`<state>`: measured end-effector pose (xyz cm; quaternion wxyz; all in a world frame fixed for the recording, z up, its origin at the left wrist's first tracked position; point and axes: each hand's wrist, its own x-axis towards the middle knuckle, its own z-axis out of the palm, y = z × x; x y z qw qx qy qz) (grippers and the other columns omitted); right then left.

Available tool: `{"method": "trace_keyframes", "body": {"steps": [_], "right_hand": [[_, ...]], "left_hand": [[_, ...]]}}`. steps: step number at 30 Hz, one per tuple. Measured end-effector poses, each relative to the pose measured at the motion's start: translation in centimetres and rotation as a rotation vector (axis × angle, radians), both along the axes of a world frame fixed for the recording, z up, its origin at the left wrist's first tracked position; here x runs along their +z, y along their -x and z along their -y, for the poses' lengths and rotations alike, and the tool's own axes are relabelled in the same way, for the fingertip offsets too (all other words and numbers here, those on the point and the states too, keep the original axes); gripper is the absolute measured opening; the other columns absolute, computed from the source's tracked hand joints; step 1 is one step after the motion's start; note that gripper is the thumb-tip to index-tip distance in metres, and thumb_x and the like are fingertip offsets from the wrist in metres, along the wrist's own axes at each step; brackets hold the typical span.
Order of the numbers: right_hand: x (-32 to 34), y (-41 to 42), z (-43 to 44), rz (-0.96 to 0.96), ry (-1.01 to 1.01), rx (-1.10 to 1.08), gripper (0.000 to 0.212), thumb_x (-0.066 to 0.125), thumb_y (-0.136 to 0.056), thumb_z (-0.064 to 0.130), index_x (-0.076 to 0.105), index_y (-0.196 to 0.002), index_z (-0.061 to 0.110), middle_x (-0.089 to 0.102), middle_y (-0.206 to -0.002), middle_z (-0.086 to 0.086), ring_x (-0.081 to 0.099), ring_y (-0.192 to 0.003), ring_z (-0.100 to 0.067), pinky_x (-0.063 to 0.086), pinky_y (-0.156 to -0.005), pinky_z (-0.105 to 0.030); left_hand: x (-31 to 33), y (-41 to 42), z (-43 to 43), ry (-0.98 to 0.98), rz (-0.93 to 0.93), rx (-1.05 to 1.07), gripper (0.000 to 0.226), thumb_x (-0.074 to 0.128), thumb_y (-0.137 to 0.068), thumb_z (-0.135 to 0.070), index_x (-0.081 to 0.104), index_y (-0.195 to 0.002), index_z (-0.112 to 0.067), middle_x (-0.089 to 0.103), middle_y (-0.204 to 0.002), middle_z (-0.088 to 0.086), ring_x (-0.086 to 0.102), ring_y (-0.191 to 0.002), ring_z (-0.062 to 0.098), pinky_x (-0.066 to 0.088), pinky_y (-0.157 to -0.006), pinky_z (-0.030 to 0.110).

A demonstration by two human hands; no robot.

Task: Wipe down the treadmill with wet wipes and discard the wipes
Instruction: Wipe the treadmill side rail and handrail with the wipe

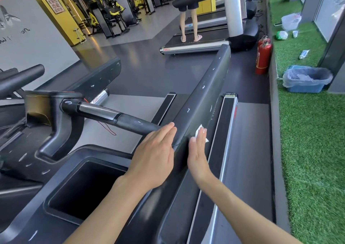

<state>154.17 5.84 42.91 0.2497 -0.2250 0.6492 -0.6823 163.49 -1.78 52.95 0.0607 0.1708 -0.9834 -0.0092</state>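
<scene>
White against the black plastic, the wet wipe is pressed flat onto the outer face of the treadmill's side handrail by the right hand. The fingers of this hand are held straight and together. The wipe is not pinched, only pushed against the rail under the fingertips, and two of its corners are seen beyond them. The left hand is laid open too, on the top and inner face of the same rail, just beside the right hand; nothing is held in it.

The next move is judged to depend on the long axis of the handrail. The rail is stretched from the console end, near the person, away and slightly to the right, up to its far end. The wipe is placed at the near part, so most of the length lies ahead of the fingertips, in the direction in which they are pointed. A stroke along this axis, away from the body, is probably needed, and the right hand is better placed for it. The blue bin is set on the artificial grass to the right, well apart from the rail, on the right hand's side.
</scene>
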Motion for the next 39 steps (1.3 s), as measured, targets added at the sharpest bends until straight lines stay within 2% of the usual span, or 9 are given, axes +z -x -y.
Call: {"method": "trace_keyframes", "body": {"steps": [3, 6, 11, 18, 24, 30, 33, 35, 39], "right_hand": [[-0.3, -3.7, -1.3, -0.213, 0.017, 0.059, 0.057, 0.019, -0.109, 0.030, -0.016, -0.154, 0.024, -0.032, -0.157, 0.019, -0.028, -0.144, 0.004, -0.013, -0.120, -0.022], [-1.3, -5.9, -2.6, -0.402, 0.035, 0.103, 0.060, 0.020, -0.106, 0.032, -0.017, -0.152, 0.025, -0.034, -0.158, 0.018, -0.030, -0.146, -0.004, -0.015, -0.119, -0.021], [-0.4, 0.7, 0.6, -0.233, -0.037, -0.005, 0.057, 0.019, -0.108, 0.033, -0.010, -0.156, 0.026, -0.023, -0.159, 0.021, -0.025, -0.145, 0.004, -0.008, -0.124, -0.035], [-1.4, -3.2, -2.7, -0.611, -0.056, 0.126, 0.066, 0.014, -0.104, 0.048, -0.013, -0.156, 0.017, -0.027, -0.163, 0.006, -0.026, -0.149, -0.013, -0.013, -0.121, -0.026], [-0.2, 2.5, 0.8, -0.210, -0.058, 0.029, 0.060, 0.020, -0.108, 0.030, -0.014, -0.156, 0.021, -0.026, -0.157, 0.019, -0.028, -0.143, 0.006, -0.009, -0.124, -0.032], [-1.8, -1.9, -2.3, -0.380, -0.007, 0.155, 0.062, 0.021, -0.107, 0.033, -0.020, -0.152, 0.022, -0.034, -0.157, 0.018, -0.030, -0.145, 0.001, -0.015, -0.117, -0.016], [-1.5, 2.1, -0.5, -0.106, 0.027, 0.101, 0.058, 0.020, -0.109, 0.023, -0.013, -0.156, 0.014, -0.020, -0.162, 0.020, -0.022, -0.143, 0.010, -0.014, -0.121, -0.025], [-1.0, 3.8, 0.2, 0.122, -0.007, 0.061, 0.057, 0.018, -0.110, 0.029, -0.015, -0.156, 0.022, -0.023, -0.161, 0.021, -0.022, -0.142, 0.011, -0.013, -0.117, -0.019], [-1.1, -0.4, -1.8, 0.151, 0.034, 0.161, 0.058, 0.018, -0.108, 0.039, -0.026, -0.147, 0.039, -0.036, -0.147, 0.035, -0.030, -0.134, 0.020, -0.012, -0.109, -0.010]], "left_hand": [[0.0, 0.0, 0.0, -0.002, 0.003, 0.004, 0.052, 0.039, -0.100, -0.014, 0.034, -0.152, -0.014, 0.026, -0.162, -0.006, 0.032, -0.142, 0.015, 0.024, -0.114, 0.023], [0.0, 0.0, 0.0, -0.003, 0.009, 0.004, 0.052, 0.039, -0.101, -0.014, 0.032, -0.153, -0.015, 0.024, -0.162, -0.006, 0.032, -0.142, 0.014, 0.025, -0.114, 0.024], [-0.1, 0.0, 0.0, -0.002, 0.005, 0.014, 0.053, 0.041, -0.100, -0.013, 0.034, -0.152, -0.014, 0.026, -0.161, -0.005, 0.032, -0.142, 0.015, 0.022, -0.114, 0.023], [-0.2, 0.1, 0.3, -0.032, -0.017, 0.016, 0.051, 0.036, -0.099, -0.015, 0.038, -0.150, -0.016, 0.031, -0.159, -0.008, 0.036, -0.141, 0.014, 0.031, -0.114, 0.027], [0.7, 1.8, 0.2, 0.020, -0.044, 0.013, 0.046, 0.045, -0.097, -0.009, 0.048, -0.143, -0.010, 0.041, -0.153, -0.003, 0.045, -0.133, 0.019, 0.028, -0.106, 0.021], [0.8, 5.5, 0.8, 0.016, -0.030, -0.038, 0.050, 0.036, -0.102, -0.011, 0.034, -0.152, -0.015, 0.023, -0.162, -0.009, 0.026, -0.144, 0.009, 0.008, -0.105, 0.008], [0.1, 5.9, 0.7, 0.003, -0.039, -0.010, 0.049, 0.039, -0.100, -0.010, 0.040, -0.149, -0.012, 0.031, -0.159, -0.008, 0.032, -0.142, 0.010, 0.014, -0.107, 0.010], [-0.3, 5.8, 0.7, 0.043, -0.041, -0.008, 0.048, 0.042, -0.098, -0.008, 0.046, -0.146, -0.010, 0.038, -0.156, -0.004, 0.036, -0.139, 0.012, 0.020, -0.109, 0.016], [-0.5, 5.8, 0.7, 0.110, -0.031, -0.018, 0.051, 0.040, -0.091, -0.010, 0.053, -0.139, -0.007, 0.047, -0.150, 0.000, 0.040, -0.133, 0.012, 0.027, -0.108, 0.021]]}}
